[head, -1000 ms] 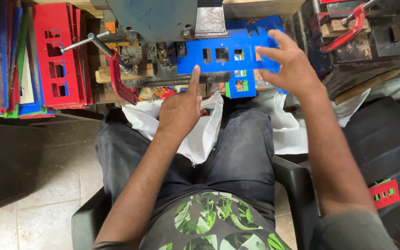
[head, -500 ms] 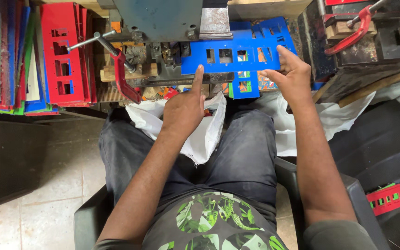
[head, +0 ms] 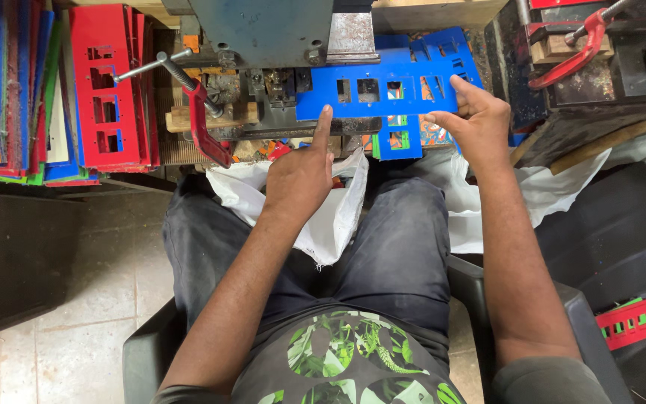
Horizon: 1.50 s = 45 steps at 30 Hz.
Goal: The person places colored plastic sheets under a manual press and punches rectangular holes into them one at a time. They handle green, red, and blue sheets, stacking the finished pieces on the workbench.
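Far left, a stack of coloured sheets [head: 9, 90] leans upright, and beside it stands a red panel [head: 106, 90] punched with rectangular windows. A red clamp [head: 203, 127] grips the wooden blocks on the worktop under the grey-blue press [head: 263, 30]. The left hand [head: 300, 172] is mostly curled, only its forefinger stretched out, the tip touching the lower edge of the blue plastic sheet [head: 383, 97]. That sheet lies flat under the press head, bright blue, with a row of square and rectangular cut-outs and a short tab hanging down. The right hand [head: 476, 123] pinches its right end, thumb underneath. A white cloth [head: 338, 217] covers the lap, and another red clamp [head: 577, 52] sits far right.
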Available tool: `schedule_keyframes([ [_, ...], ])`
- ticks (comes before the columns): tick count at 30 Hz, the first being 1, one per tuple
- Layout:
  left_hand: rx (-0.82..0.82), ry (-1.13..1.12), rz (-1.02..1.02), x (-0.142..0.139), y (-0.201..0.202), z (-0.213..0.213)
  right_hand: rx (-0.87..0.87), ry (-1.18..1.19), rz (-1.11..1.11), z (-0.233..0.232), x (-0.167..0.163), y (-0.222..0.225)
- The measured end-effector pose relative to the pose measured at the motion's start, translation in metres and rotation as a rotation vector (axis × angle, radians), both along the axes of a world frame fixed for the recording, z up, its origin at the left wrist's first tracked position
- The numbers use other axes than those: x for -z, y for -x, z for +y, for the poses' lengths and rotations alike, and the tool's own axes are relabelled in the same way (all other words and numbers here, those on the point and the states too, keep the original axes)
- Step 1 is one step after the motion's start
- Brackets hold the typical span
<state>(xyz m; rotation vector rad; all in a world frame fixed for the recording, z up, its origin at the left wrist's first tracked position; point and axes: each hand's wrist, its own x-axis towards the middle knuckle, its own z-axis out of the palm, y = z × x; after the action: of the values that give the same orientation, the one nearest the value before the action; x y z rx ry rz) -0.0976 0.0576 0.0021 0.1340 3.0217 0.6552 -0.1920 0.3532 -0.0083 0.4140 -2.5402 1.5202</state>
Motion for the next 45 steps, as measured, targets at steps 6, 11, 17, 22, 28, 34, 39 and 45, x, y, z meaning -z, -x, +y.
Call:
schedule_keyframes([
  [6,-0.037,0.011,-0.012,0.004,-0.003,-0.007,0.026,-0.056,0.036,-0.011,-0.002,-0.004],
  [11,-0.067,0.102,0.157,0.005,-0.014,-0.032,0.040,-0.124,0.103,-0.043,0.001,-0.005],
  [17,-0.053,0.064,0.296,0.007,-0.020,-0.036,-0.021,0.057,0.006,-0.055,-0.004,-0.008],
  [22,-0.070,0.078,0.275,0.010,-0.018,-0.035,0.056,-0.112,0.026,-0.055,-0.008,-0.010],
  [28,-0.066,0.161,0.237,0.015,-0.012,-0.035,0.028,-0.070,0.090,-0.057,-0.008,-0.010],
  [34,-0.068,0.164,0.297,0.018,-0.014,-0.036,0.006,0.024,0.028,-0.056,-0.003,-0.008],
  [39,-0.058,0.168,0.286,0.019,-0.014,-0.036,0.024,-0.038,0.057,-0.055,-0.002,-0.007],
  [45,-0.063,0.152,0.259,0.018,-0.013,-0.035,0.036,-0.055,0.061,-0.055,-0.002,-0.007],
])
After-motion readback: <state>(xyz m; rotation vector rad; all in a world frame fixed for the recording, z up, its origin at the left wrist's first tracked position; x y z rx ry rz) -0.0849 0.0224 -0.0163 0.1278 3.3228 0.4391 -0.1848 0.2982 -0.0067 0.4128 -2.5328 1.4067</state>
